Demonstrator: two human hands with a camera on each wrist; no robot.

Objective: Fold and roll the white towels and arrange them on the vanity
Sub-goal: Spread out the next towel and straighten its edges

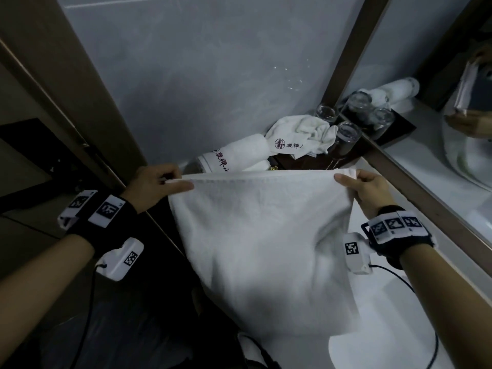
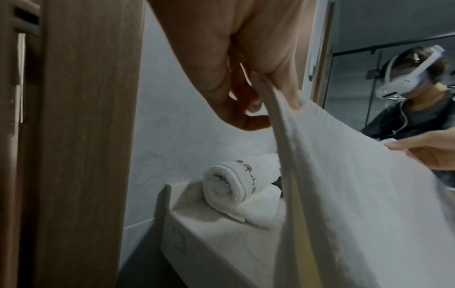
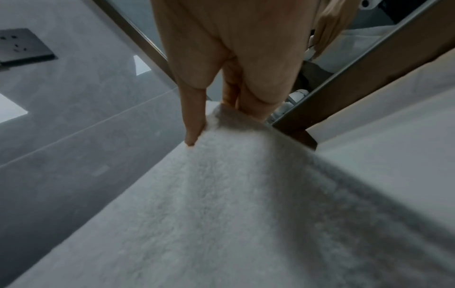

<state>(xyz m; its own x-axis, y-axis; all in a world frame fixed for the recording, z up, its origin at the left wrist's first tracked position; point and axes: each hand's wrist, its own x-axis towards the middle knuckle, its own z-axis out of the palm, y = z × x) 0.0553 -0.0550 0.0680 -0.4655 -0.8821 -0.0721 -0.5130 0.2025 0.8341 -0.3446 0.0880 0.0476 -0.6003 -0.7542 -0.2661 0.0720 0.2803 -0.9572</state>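
Observation:
A large white towel (image 1: pixel 261 235) hangs stretched between both hands above the white vanity (image 1: pixel 394 323). My left hand (image 1: pixel 159 185) pinches its upper left corner, thumb on top; the left wrist view shows the fingers curled on the towel's edge (image 2: pixel 283 120). My right hand (image 1: pixel 364 187) pinches the upper right corner, thumb along the towel (image 3: pixel 246 194). Behind the held towel a rolled white towel (image 1: pixel 237 155) with dark lettering lies on the vanity's back left corner, also visible as a roll (image 2: pixel 231 187). A crumpled white towel (image 1: pixel 300 134) with a logo lies beside it.
Clear glasses (image 1: pixel 346 134) stand on a dark tray (image 1: pixel 306 161) in the back corner by the mirror (image 1: pixel 426 115). A wooden door frame (image 1: pixel 80 115) runs along the left. A grey wall (image 1: pixel 199 75) is behind. A wall socket (image 3: pixel 24 46) is in the right wrist view.

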